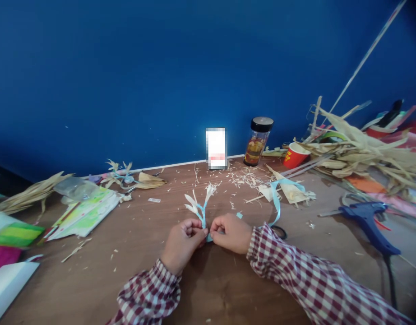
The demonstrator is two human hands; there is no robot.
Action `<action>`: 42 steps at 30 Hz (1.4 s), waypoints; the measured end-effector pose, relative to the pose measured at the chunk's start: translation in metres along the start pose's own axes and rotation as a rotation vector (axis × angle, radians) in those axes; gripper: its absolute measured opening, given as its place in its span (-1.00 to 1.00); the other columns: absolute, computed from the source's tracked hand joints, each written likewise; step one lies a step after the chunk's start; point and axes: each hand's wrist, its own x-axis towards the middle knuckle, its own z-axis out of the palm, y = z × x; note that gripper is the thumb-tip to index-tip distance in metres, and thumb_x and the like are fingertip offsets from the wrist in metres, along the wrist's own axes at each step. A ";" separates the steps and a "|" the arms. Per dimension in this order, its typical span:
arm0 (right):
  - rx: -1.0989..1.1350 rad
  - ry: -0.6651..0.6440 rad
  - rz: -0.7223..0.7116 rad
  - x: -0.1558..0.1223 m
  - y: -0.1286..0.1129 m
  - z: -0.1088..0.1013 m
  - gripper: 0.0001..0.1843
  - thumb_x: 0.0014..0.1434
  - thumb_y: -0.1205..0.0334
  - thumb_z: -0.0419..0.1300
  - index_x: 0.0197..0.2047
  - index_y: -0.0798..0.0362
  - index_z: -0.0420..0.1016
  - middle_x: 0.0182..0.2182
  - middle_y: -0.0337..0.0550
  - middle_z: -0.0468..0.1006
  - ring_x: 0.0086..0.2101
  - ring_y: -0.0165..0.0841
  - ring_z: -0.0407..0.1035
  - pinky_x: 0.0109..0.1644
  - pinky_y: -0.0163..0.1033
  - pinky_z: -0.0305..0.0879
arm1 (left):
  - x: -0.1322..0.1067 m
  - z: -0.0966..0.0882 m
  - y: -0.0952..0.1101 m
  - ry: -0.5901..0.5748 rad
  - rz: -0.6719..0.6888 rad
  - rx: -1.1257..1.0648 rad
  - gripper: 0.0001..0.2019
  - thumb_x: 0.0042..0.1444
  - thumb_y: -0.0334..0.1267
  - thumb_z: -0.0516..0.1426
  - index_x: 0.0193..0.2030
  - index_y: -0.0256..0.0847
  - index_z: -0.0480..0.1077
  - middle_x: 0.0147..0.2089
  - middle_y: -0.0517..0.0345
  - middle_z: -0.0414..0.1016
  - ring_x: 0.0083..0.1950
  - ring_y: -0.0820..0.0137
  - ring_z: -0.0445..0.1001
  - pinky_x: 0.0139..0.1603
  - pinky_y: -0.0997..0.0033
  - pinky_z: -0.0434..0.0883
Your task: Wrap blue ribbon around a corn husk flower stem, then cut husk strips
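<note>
Husk flower (204, 215), its long axis near vertical, blooms (210, 193) up, over the table (127, 266): I see the left hand (185, 239) pinching it, the right hand (232, 232) curled near its base, hold unclear. Beyond, a jar (261, 131) contains amber liquid (254, 152); a red cup (294, 159) hides its contents.

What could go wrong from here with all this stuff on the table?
The left hand pinches a thin stem, which might bend if squeezed hard. The right sleeve is close to the loose ribbon and could snag it. The cup stands beside the husks, so tugging at them might tip it over.
</note>
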 end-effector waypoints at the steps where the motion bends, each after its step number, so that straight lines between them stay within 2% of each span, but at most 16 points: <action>1: 0.005 -0.003 0.005 0.000 0.000 0.001 -0.83 -0.06 0.22 0.08 -0.48 0.10 0.46 -0.70 -0.30 0.32 -0.66 -0.53 0.13 -0.62 -0.44 -0.06 | 0.000 0.000 0.000 0.002 0.006 0.007 -0.78 -0.21 -0.29 0.26 -0.43 -0.29 0.33 -0.65 0.30 0.38 -0.60 0.56 0.32 -0.55 0.59 0.27; 12: 0.008 0.057 -0.005 0.002 0.004 0.009 -0.81 -0.09 0.18 0.10 -0.54 0.09 0.48 -0.72 -0.31 0.26 -0.63 -0.51 0.11 -0.62 -0.41 -0.10 | 0.000 0.000 -0.003 0.027 0.034 0.026 -0.77 -0.19 -0.26 0.26 -0.42 -0.29 0.32 -0.62 0.27 0.41 -0.57 0.54 0.35 -0.53 0.57 0.29; 18: 0.156 -0.007 0.050 0.002 0.007 0.007 -0.82 -0.09 0.18 0.10 -0.51 0.12 0.44 -0.71 -0.35 0.22 -0.64 -0.53 0.06 -0.63 -0.43 -0.09 | -0.001 -0.001 0.004 0.012 -0.026 -0.091 -0.73 -0.25 -0.27 0.30 -0.42 -0.29 0.33 -0.56 0.27 0.42 -0.52 0.56 0.37 -0.49 0.59 0.35; 23: 0.281 -0.076 0.061 0.003 0.007 -0.001 -0.83 -0.09 0.20 0.12 -0.49 0.13 0.41 -0.69 -0.36 0.22 -0.63 -0.55 0.04 -0.61 -0.44 -0.07 | -0.005 -0.002 0.012 -0.071 -0.116 -0.245 -0.62 -0.24 -0.29 0.32 -0.22 -0.28 0.39 -0.38 0.16 0.50 -0.40 0.54 0.43 -0.37 0.57 0.40; 25: 0.302 -0.099 0.058 0.004 0.007 -0.002 -0.83 -0.08 0.18 0.12 -0.49 0.13 0.39 -0.70 -0.37 0.21 -0.64 -0.55 0.03 -0.62 -0.43 -0.08 | -0.005 -0.003 0.013 -0.084 -0.124 -0.250 -0.62 -0.24 -0.29 0.32 -0.21 -0.29 0.40 -0.33 0.12 0.51 -0.38 0.53 0.44 -0.36 0.56 0.41; 32: 0.268 -0.067 0.020 0.004 0.007 0.000 -0.84 -0.07 0.20 0.11 -0.50 0.14 0.38 -0.69 -0.34 0.24 -0.63 -0.54 0.05 -0.62 -0.44 -0.07 | 0.002 -0.004 0.004 -0.004 -0.015 -0.082 -0.74 -0.24 -0.28 0.30 -0.41 -0.30 0.35 -0.54 0.25 0.45 -0.51 0.56 0.39 -0.42 0.56 0.36; 38: 0.278 -0.084 0.035 0.004 0.003 -0.001 -0.87 -0.05 0.26 0.07 -0.49 0.14 0.39 -0.71 -0.36 0.21 -0.65 -0.54 0.03 -0.64 -0.43 -0.09 | 0.002 -0.002 0.003 -0.018 0.137 0.060 -0.80 -0.15 -0.24 0.24 -0.42 -0.27 0.33 -0.54 0.26 0.42 -0.49 0.50 0.39 -0.42 0.50 0.34; 42: 0.301 -0.098 0.027 0.004 0.001 -0.003 -0.85 -0.02 0.27 0.05 -0.48 0.13 0.40 -0.71 -0.37 0.18 -0.65 -0.54 0.01 -0.64 -0.42 -0.11 | 0.002 -0.001 0.002 -0.032 0.138 0.082 -0.82 -0.11 -0.21 0.21 -0.40 -0.24 0.32 -0.52 0.26 0.41 -0.47 0.46 0.41 -0.38 0.44 0.37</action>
